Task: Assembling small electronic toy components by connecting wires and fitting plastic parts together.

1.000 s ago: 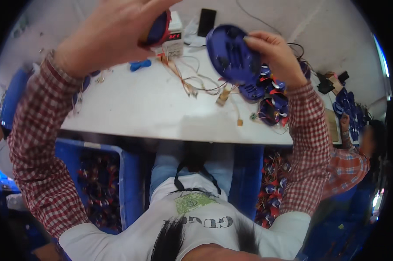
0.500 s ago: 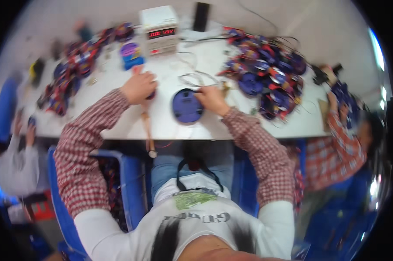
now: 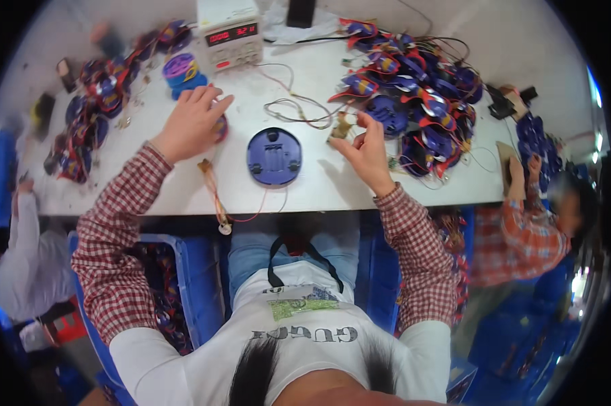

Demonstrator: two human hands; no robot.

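Just right of a round blue disc (image 3: 273, 157), above the white table (image 3: 312, 193): right hand (image 3: 367, 152), thumb and forefinger curled toward each other around a small tan part (image 3: 342, 126). Cannot tell whether gripped firmly or only framed by the fingertips. Long axis of the tan part on a slant, from lower left by the thumb to upper right by the forefinger.

Left of the disc, palm down: left hand (image 3: 189, 125), fingers loosely stretched and a little spread, over a red-and-purple round piece (image 3: 221, 128) partly hidden underneath. Cannot tell whether held or merely covered.

Between the two hands, flat on the tabletop and touched by neither: the disc. Down and to the right from the left hand, down and to the left from the right; slightly nearer to the left, with only a narrow strip of white in between. Round in outline, so without a long axis.

Farther out, below the left hand: a bundle of coloured wires (image 3: 215, 193), trailing to the table's front edge. Up and left from the tan part, loops of cable (image 3: 295, 120). Beyond, toward the back, a power supply (image 3: 229, 37) with a red display. Off to the right, close behind the right hand, a heap of blue-and-red assemblies (image 3: 424, 101); well apart at the left, a looser row of similar pieces (image 3: 106, 95).
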